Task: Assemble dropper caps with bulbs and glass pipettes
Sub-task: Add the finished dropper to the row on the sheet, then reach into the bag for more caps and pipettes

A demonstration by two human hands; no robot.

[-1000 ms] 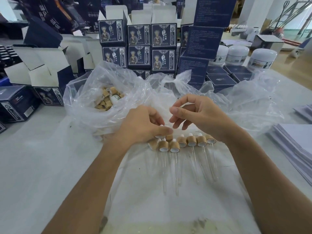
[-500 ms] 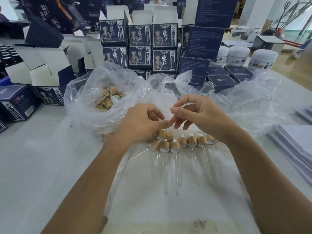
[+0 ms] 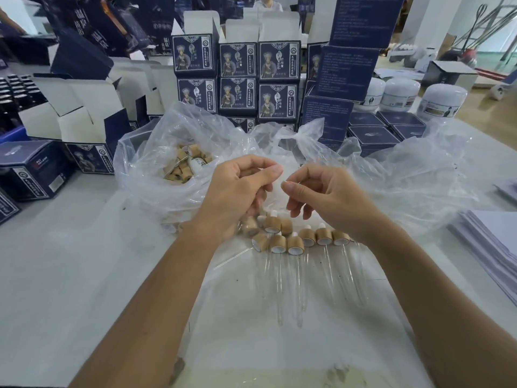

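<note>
Several assembled droppers [image 3: 295,245], each with a bamboo cap, a white bulb and a clear glass pipette, lie in a row on a plastic sheet [image 3: 279,345]. One more dropper cap [image 3: 272,223] rests on top of the row. My left hand [image 3: 237,191] and my right hand [image 3: 330,197] hover just above the row, close together. Each hand has thumb and forefinger pinched, and I see nothing between the fingertips. A clear plastic bag [image 3: 156,152] behind my left hand holds loose bamboo caps [image 3: 183,166].
Stacked dark blue printed boxes [image 3: 237,79] stand behind the bag. Open boxes [image 3: 84,113] are at the left, white jars [image 3: 400,93] at the back right, and a paper stack [image 3: 492,242] at the right edge. Crumpled plastic [image 3: 419,177] spreads behind my right hand.
My left hand has lifted off the row, leaving a dropper cap on top of it. Both hands have risen and now sit pinched, a little apart, above the droppers.
</note>
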